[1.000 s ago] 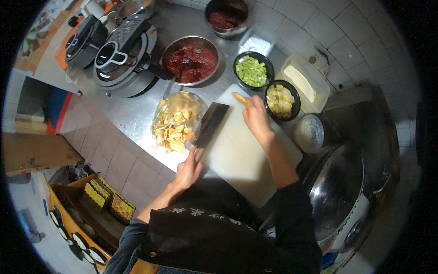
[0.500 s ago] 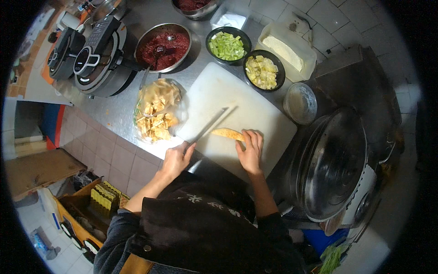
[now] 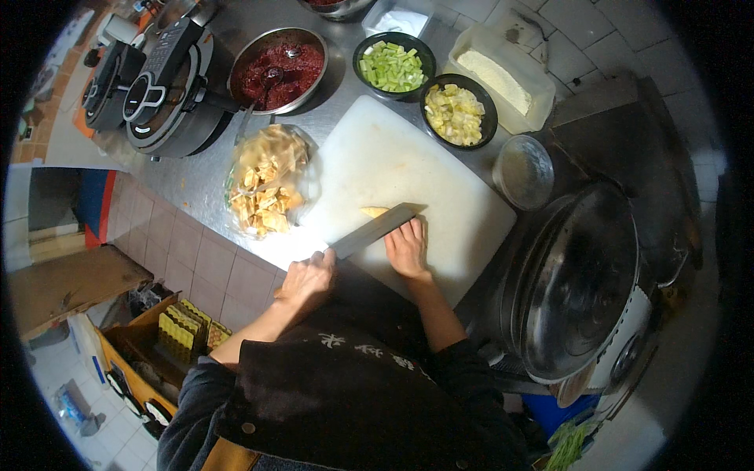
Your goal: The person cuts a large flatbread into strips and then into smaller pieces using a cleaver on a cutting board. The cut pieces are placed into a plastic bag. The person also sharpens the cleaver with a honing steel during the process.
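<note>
The left hand (image 3: 308, 276) is gripping the cleaver (image 3: 372, 234) by its handle, fingers closed. The blade is hiding most of the yellow slice (image 3: 373, 211), which is lying on the board (image 3: 393, 149). The right hand (image 3: 408, 250) is resting palm down beside the blade; whether it is pressing the slice, one cannot tell. The slice is looking light, soft and easily torn, suiting curled fingertips from above; the cleaver is looking stiff and fairly heavy.

Strong white glare on desk (image 3: 297, 248), near cutting board (image 3: 377, 157); soft shadow beside right hand (image 3: 407, 250); lines bend toward black rim.
</note>
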A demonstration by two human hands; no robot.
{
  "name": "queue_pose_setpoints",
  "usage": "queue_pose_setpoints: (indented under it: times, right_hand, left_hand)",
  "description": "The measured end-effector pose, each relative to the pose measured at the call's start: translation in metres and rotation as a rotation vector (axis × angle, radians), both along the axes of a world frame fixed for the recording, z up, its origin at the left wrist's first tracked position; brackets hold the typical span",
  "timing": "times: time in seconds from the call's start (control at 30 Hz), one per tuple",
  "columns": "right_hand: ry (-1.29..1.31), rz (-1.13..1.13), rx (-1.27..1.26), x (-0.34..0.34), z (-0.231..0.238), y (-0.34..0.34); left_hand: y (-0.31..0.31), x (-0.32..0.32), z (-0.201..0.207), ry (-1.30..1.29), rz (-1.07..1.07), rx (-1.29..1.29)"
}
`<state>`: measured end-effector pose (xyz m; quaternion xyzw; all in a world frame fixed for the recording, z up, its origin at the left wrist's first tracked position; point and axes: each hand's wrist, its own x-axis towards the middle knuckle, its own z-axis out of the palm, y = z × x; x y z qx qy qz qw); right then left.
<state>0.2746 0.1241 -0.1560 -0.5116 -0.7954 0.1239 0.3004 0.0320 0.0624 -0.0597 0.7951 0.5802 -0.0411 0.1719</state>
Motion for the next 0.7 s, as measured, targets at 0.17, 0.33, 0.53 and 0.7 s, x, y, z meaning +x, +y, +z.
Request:
queue_pose_setpoints:
  times: [0.17,0.33,0.53,0.7]
  right_hand:
    - [-0.072,0.020,0.075,-0.002,0.003,0.003]
    - [-0.065,-0.030,0.095,-0.005,0.002,0.005]
    - [0.015,-0.028,0.110,-0.006,0.007,0.008]
    - [0.034,-0.020,0.109,-0.008,0.021,0.012]
  left_hand:
    - [0.010,-0.009,0.011,0.026,0.003,-0.101]
    - [0.018,-0.009,0.034,0.063,-0.031,-0.164]
    - [0.050,0.009,0.010,-0.009,-0.040,-0.126]
    - [0.066,0.014,-0.005,-0.161,-0.001,-0.087]
